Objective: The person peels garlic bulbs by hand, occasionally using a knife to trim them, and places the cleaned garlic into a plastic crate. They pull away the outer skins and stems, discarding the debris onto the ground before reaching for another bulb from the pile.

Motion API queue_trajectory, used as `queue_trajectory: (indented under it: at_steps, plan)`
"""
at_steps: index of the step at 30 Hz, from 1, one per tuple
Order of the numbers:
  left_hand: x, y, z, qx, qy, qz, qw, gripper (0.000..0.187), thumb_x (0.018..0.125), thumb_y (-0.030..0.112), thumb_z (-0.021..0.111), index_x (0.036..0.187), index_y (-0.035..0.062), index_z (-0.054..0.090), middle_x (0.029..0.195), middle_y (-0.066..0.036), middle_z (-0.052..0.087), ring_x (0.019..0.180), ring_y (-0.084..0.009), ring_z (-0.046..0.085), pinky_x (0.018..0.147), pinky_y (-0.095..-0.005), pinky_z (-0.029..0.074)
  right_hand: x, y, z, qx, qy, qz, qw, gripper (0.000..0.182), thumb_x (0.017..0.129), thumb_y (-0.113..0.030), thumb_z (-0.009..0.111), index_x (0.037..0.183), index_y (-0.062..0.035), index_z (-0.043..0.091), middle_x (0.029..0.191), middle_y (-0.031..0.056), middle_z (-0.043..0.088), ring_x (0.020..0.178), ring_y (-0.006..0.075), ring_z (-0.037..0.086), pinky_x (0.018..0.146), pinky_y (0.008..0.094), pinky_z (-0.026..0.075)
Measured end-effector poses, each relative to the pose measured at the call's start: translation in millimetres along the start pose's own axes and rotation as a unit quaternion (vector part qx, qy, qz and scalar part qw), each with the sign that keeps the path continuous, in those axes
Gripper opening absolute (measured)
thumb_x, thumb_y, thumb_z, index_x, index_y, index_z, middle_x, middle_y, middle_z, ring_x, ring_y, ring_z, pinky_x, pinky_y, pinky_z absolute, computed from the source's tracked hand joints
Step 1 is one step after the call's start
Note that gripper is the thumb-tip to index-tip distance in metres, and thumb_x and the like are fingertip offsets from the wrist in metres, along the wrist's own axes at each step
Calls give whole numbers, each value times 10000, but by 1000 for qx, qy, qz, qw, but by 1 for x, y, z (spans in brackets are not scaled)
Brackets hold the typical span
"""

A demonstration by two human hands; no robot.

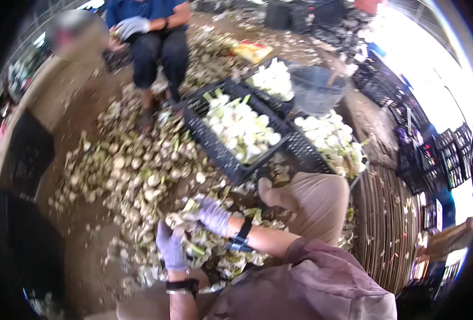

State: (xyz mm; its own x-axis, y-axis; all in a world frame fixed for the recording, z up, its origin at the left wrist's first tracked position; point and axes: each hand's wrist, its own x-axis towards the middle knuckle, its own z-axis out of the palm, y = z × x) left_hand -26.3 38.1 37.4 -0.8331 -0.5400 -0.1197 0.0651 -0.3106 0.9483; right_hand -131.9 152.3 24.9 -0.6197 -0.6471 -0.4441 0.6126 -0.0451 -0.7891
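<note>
My left hand, in a pale lavender glove, is closed around a pale garlic bulb at lower centre. My right hand, gloved alike, meets it from the right with fingers bent onto the same bulb. The fingers cover much of the bulb. Below and around both hands lies a heap of untrimmed bulbs with dry skins and green stalks, spread across the floor. Close ahead stands a black crate filled with cleaned white bulbs.
Another crate of white bulbs stands beside my knee, a third farther back. A grey tub sits behind them. Across the heap sits a person with gloved hands. Flattened cardboard is stacked right; a black crate stands left.
</note>
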Motion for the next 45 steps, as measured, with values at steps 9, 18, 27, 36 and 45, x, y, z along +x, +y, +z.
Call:
queue_trajectory:
  at_steps: [9,18,27,36,45]
  plan:
    - [-1,-12,-29,-185,-52,-163,968,545,813,531,578,1067,49,562,858,-35,607,650,-100,569,558,-203,459,13,-10,17,-426,-9,-250,870,204,717,-35,623,919,-19,645,732,77,661,648,143,620,613,282,508]
    - [10,-34,-40,-143,41,-111,983,428,867,353,607,1139,26,557,926,-18,617,752,-68,567,634,-194,445,32,-19,-22,-138,32,-47,989,317,822,-135,636,1114,-23,585,852,40,648,473,68,517,400,180,399]
    - [11,-16,-43,-288,73,-98,950,285,804,16,632,1065,35,521,835,-32,598,592,-107,569,513,-208,467,26,0,-6,82,-76,58,992,214,780,-94,624,963,15,638,862,94,667,750,194,655,701,311,548]
    - [-8,-1,-30,8,-67,-108,992,292,734,-26,647,1017,32,603,860,-48,656,759,-119,621,687,-235,500,46,5,-23,36,77,6,996,127,782,-110,639,871,-26,603,745,50,626,626,131,603,521,257,469]
    - [-1,-43,-23,362,-38,-28,931,256,770,153,671,978,5,649,787,-117,669,726,-201,631,713,-310,492,34,-18,-18,50,88,-56,993,119,821,-159,627,858,-46,613,630,49,610,417,109,510,346,212,355]
